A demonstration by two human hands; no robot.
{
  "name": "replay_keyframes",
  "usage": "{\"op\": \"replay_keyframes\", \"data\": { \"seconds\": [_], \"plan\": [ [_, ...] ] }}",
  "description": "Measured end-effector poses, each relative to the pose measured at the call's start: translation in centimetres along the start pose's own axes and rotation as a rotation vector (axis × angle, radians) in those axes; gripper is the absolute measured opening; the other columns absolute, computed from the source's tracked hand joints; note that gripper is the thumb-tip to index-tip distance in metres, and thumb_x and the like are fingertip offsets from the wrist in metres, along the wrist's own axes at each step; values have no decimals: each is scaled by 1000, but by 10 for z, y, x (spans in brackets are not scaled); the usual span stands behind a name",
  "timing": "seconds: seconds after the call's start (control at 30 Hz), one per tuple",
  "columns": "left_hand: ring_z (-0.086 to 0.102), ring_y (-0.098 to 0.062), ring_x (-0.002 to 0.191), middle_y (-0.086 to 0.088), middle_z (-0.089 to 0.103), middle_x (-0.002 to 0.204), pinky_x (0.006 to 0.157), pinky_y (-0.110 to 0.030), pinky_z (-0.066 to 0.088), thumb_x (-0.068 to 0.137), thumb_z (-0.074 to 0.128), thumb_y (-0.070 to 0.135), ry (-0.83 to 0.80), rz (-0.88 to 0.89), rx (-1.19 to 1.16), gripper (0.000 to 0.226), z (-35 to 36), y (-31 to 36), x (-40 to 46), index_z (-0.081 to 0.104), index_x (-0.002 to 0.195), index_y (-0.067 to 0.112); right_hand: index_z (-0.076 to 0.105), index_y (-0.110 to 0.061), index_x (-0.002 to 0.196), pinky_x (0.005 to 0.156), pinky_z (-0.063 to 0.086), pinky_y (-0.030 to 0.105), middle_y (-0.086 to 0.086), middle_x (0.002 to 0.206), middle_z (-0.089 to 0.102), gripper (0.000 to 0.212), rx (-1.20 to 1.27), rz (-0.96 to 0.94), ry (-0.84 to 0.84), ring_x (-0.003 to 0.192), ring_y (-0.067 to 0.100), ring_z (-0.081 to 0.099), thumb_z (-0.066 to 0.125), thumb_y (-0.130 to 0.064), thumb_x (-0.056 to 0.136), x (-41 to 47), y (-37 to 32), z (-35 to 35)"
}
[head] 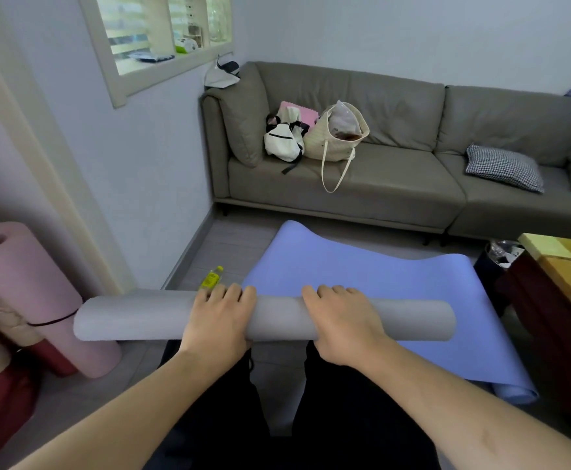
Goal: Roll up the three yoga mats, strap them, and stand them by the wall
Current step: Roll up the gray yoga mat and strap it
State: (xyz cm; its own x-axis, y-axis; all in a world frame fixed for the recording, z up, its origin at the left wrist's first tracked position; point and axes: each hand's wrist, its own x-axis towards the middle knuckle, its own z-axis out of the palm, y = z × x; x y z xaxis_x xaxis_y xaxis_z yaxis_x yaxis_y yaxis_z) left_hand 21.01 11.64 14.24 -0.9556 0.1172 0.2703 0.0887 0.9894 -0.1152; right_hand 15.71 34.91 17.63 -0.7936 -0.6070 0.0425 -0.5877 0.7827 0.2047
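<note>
One strapped pink mat (pixel 23 293) stands at lower left by the wall, then left hand (pixel 218 320) and right hand (pixel 343 325) grip the rolled grey mat (pixel 135 317) at centre, yellow bottle (pixel 212 277) behind, blue mat (pixel 362 273) flat beyond, table (pixel 569 266) right.

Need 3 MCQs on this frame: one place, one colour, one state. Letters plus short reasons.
1. Where does the pink mat stand?
A. On the sofa
B. Upright at the left, by the wall
C. Flat under the table

2. What colour is the mat lying spread on the floor?
A. Blue
B. Green
C. Red

3. What state is the grey mat in?
A. Unrolled flat
B. Folded in half
C. Rolled up, gripped by both hands

Key: 1 B, the pink roll stands on end at the left by the wall, a black strap round it. 2 A, the blue mat lies open before the sofa. 3 C, the left hand and right hand curl over the grey roll.
</note>
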Motion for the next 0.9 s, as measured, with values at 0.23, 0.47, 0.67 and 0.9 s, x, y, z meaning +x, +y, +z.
{"op": "replay_keyframes", "data": {
  "seconds": [0.23,0.47,0.67,0.9],
  "plan": [
    [63,-24,108,5,62,116,87,-38,49,66,79,47,-397,9,-96,60,-23,-3,13,48,114,27,42,-27,105,65,45,36,-4,94,56,50,193,24,-299,82,27,58,75,-29,68,4,-1,-6],
    [63,-21,87,7,63,97,69,-33,49,63,84,43,-575,13,-150,58,-30,-9,31,51,108,27,44,-20,121,75,44,42,4,110,51,72,40,-10,-40,94,29,55,85,-44,67,-13,-11,19],
    [59,-25,116,2,58,120,92,-40,44,70,74,39,-359,14,-48,62,-5,0,18,46,123,27,45,-22,122,72,40,38,3,112,58,59,91,23,-136,98,31,62,76,-28,72,2,-6,19],
    [60,-26,109,2,63,113,97,-38,39,65,77,41,-201,-35,7,61,13,-13,18,53,118,26,51,-29,109,69,51,35,-9,95,58,54,336,38,-424,86,20,61,82,-36,65,34,15,-3]
  ]
}}
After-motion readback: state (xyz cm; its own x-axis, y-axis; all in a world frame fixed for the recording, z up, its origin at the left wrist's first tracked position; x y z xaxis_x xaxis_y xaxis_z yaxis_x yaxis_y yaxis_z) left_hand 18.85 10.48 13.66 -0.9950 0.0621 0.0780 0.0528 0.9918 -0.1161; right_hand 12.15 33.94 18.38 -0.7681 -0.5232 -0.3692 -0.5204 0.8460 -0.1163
